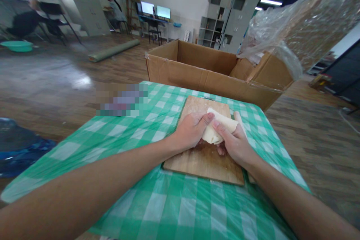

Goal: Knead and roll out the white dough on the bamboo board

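Observation:
A pale, floury piece of dough (221,126), flattened and partly folded, is held above the wooden cutting board (205,165). My left hand (192,129) grips its left side, thumb on top and fingers underneath. From the right, my right hand (234,140) pinches it in the same way, its thumb pressed on the upper face. Both thumbs lie close together near the dough's middle. A light-coloured rolling pin (239,122) lies along the board's right edge, partly hidden behind my right hand and wrist.
A green-and-white checked plastic cloth (135,180) covers the table. Beyond its far edge stands a large open cardboard box (197,71), with plastic-wrapped packaging (306,26) at its right. A blurred, pixelated item (123,99) is at the table's left edge. People sit in the background.

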### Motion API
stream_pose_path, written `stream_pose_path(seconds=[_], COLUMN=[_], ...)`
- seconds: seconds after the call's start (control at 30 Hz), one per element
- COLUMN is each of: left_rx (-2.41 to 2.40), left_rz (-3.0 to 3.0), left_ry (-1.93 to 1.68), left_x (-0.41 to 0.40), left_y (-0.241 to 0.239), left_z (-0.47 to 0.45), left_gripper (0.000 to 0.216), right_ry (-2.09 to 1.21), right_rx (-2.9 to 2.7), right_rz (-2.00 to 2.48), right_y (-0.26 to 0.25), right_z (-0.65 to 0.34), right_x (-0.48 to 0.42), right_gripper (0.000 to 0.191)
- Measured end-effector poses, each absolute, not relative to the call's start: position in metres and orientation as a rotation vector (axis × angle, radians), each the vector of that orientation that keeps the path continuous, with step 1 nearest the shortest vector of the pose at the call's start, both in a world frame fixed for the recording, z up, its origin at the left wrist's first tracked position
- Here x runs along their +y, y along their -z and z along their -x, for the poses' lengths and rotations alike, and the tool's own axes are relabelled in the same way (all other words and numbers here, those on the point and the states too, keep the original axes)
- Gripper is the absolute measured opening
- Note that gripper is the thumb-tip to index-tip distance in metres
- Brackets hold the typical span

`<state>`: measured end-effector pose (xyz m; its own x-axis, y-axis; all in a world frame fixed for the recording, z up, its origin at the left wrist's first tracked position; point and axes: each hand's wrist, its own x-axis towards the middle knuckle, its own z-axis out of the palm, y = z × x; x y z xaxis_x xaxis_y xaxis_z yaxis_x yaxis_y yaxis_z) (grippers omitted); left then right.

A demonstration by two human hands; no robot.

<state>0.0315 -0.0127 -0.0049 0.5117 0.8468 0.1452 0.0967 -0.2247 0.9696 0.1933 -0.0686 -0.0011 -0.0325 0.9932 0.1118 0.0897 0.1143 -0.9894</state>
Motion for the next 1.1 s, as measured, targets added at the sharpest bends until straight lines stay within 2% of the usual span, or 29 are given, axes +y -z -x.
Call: stream_pose_path(seconds=[0.4,0.57,0.67,0.8,0.9,1.03,1.1], left_rx=[0.769,0.835,0.873,0.642,0.462,0.436,0.470], left_rz=[-1.602,-1.666,-1.608,-1.413,-1.338,-1.294,-1.302], left_ry=[-0.882,-0.999,-1.031,-0.912,-0.812,-0.822,-0.856], left_x=[-0.011,-0.012,-0.012,-0.008,-0.005,-0.004,-0.004], left_y=[0.008,0.000,-0.001,0.003,0.005,0.005,0.005], left_z=[-0.031,-0.028,-0.028,-0.029,-0.031,-0.031,-0.030], left_gripper=[0.056,0.054,0.053,0.057,0.051,0.046,0.043], right_ry=[-1.088,-1.225,-1.168,-1.088,-1.153,-1.313,-1.288], right_rx=[-1.351,-1.341,-1.369,-1.460,-1.494,-1.429,-1.432], right_rz=[1.230,1.201,1.244,1.288,1.265,1.159,1.180], right_y=[-0.002,-0.001,-0.003,-0.007,-0.007,-0.003,-0.002], right_z=[-0.195,-0.197,-0.198,-0.198,-0.199,-0.202,-0.203], right_x=[-0.066,-0.064,-0.065,-0.066,-0.066,-0.063,-0.063], right_gripper=[0.045,0.054,0.058,0.063,0.065,0.068,0.067])
